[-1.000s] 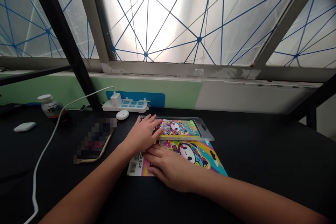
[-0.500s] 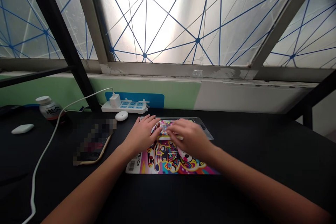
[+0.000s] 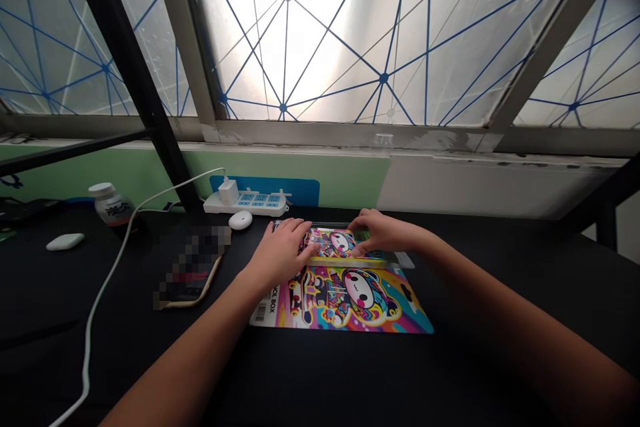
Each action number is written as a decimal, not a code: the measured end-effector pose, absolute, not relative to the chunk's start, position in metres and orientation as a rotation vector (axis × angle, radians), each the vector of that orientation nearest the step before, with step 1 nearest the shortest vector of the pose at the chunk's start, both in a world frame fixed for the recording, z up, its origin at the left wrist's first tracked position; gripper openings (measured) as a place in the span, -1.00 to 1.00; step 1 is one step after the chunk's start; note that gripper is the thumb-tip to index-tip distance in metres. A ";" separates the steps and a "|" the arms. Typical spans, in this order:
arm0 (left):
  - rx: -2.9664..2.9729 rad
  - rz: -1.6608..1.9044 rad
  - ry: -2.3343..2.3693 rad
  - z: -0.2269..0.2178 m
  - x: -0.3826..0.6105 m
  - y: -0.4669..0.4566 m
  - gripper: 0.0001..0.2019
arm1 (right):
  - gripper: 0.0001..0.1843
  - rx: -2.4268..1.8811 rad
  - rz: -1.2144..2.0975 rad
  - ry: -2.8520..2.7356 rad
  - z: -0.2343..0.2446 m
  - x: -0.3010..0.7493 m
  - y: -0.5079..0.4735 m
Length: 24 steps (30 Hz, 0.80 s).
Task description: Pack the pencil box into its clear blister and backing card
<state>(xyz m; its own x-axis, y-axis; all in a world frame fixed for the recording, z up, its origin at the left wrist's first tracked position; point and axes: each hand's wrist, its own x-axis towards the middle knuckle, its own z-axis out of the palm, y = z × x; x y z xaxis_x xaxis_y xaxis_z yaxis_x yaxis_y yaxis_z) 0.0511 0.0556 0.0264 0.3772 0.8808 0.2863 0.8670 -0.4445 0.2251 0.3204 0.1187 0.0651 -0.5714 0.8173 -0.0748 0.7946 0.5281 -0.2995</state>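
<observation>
A colourful cartoon-printed pencil box [image 3: 334,245] lies in a transparent plastic blister tray [image 3: 403,260] on the black table [image 3: 450,360]. My left hand [image 3: 280,253] sits over the box's left end, fingers reaching across it. My right hand [image 3: 381,232] curls over its far right corner. Both hands hide parts of the box. Just below, nearer me, lies a printed card [image 3: 350,300] with a cartoon character and the words "CIL BOX", its top edge under the box.
A pixelated phone [image 3: 193,267] lies left of my left hand. Behind it stand a power strip [image 3: 245,203] with a white charger [image 3: 229,191] and a white cable [image 3: 105,293]. A small white round object [image 3: 241,219], a white oval object [image 3: 65,241] and a capped bottle [image 3: 110,205] stand further left.
My right hand has moved off the printed card, up onto the box and out to its right end. The card now shows fully. My left hand has stayed on the box.
</observation>
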 end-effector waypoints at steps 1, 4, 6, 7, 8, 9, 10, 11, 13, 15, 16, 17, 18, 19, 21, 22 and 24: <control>2.580 0.579 1.635 0.027 0.051 0.056 -0.50 | -0.29 -1.420 0.442 -2.666 0.065 0.319 0.119; 2.588 0.607 1.630 0.031 0.050 0.054 -0.52 | -0.35 -1.434 0.314 -2.593 0.062 0.317 0.113; 2.605 0.642 1.629 0.035 0.047 0.052 -0.52 | -0.39 -1.439 0.200 -2.519 0.057 0.315 0.102; 2.622 0.673 1.636 0.038 0.044 0.052 -0.50 | -0.42 -1.434 0.144 -2.482 0.054 0.314 0.094; 2.639 0.708 1.648 0.041 0.040 0.052 -0.47 | -0.46 -1.424 0.089 -2.446 0.051 0.312 0.087; 2.654 0.742 1.660 0.044 0.035 0.052 -0.44 | -0.51 -1.407 0.039 -2.417 0.048 0.310 0.079; 2.673 0.764 1.661 0.047 0.030 0.052 -0.44 | -0.58 -1.388 -0.001 -2.394 0.046 0.309 0.071; 2.698 0.771 1.644 0.051 0.025 0.051 -0.47 | -0.65 -1.349 -0.047 -2.377 0.044 0.308 0.063; 2.788 0.782 1.554 0.060 0.019 0.044 -0.60 | -0.75 -1.186 -0.184 -2.340 0.044 0.308 0.049; 2.921 0.908 1.437 0.068 0.017 0.029 -0.70 | -0.75 -0.977 -0.365 -2.270 0.049 0.313 0.034; 2.976 1.023 1.380 0.070 0.018 0.018 -0.70 | -0.70 -0.891 -0.456 -2.239 0.052 0.317 0.025; 3.018 1.146 1.328 0.071 0.020 0.007 -0.70 | -0.64 -0.833 -0.536 -2.222 0.055 0.322 0.016; 3.043 1.246 1.284 0.070 0.022 -0.005 -0.72 | -0.60 -0.809 -0.598 -2.224 0.056 0.328 0.005; 3.062 1.317 1.246 0.067 0.024 -0.017 -0.73 | -0.58 -0.802 -0.647 -2.241 0.057 0.334 -0.005; 3.092 1.337 1.168 0.055 0.028 -0.035 -0.73 | -0.60 -0.800 -0.706 -2.289 0.052 0.345 -0.025; 3.095 1.272 1.143 0.047 0.028 -0.042 -0.71 | -0.62 -0.800 -0.711 -2.308 0.047 0.350 -0.033; 3.066 1.161 1.128 0.031 0.028 -0.048 -0.68 | -0.66 -0.786 -0.675 -2.338 0.034 0.357 -0.043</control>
